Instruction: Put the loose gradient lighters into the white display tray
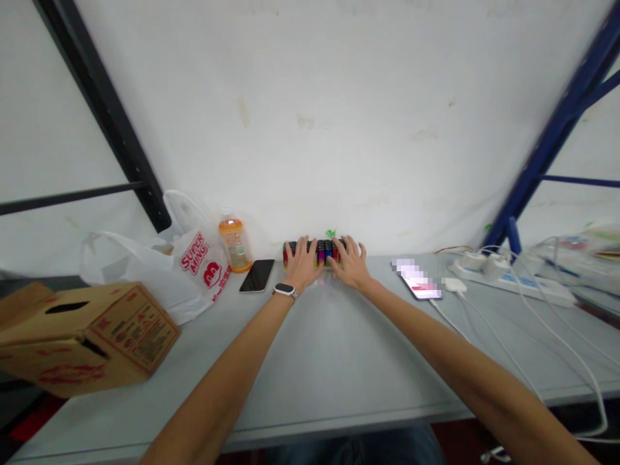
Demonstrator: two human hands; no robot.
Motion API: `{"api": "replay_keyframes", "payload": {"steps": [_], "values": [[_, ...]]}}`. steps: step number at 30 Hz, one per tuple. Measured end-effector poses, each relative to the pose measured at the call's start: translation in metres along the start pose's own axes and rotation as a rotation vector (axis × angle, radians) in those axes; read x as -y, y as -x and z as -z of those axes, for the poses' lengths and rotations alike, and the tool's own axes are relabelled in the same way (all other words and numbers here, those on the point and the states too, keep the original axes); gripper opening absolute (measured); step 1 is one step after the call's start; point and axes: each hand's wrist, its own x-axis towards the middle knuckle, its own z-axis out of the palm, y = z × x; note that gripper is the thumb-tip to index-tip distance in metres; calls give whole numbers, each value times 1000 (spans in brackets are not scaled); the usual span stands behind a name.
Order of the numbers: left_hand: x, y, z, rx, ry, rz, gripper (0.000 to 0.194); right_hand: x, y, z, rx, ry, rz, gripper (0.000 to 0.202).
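A tight row of small upright colourful pieces with black tops, which look like lighters (328, 250), stands at the back of the grey table against the wall. My left hand (303, 263) lies over the left part of the row, fingers reaching over the tops and thumb on the front side. At the right end, my right hand (352, 263) holds the row in the same way, its thumb in front and its fingers bent over the top. Both hands hide much of the row. A band with a dark screen (285, 290) is on my left wrist.
Left of my hands are a black phone (257, 276), an orange drink bottle (235, 242), a white plastic bag (194, 271) and a cardboard box (130, 336). To the right lie a lit phone (417, 279) on a cable, a white charger (455, 285) and a power strip (542, 289) with trailing cords.
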Motion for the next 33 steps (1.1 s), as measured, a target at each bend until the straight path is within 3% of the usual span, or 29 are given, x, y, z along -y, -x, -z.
{"api": "replay_keyframes", "payload": {"steps": [2,4,8,11,15,24,30,33], "values": [[-5,11,8,-46,41,-36,53,-3,18,4,-62,-68,-44,55],[-10,24,12,25,103,-37,39,-8,34,7,-44,-124,-70,44],[-18,48,7,303,248,17,19,-17,50,10,153,-196,-87,18],[-21,59,1,342,259,-12,19,-18,53,12,276,-189,-104,14],[-17,64,-2,313,376,-36,21,-17,55,14,305,-211,-107,16],[-14,65,6,397,576,-56,27,-27,52,19,377,-403,-74,24],[-25,69,9,424,610,-88,25,-16,43,19,374,-136,-189,52],[-26,69,8,429,613,-86,26,-9,35,18,402,34,-221,53]]}}
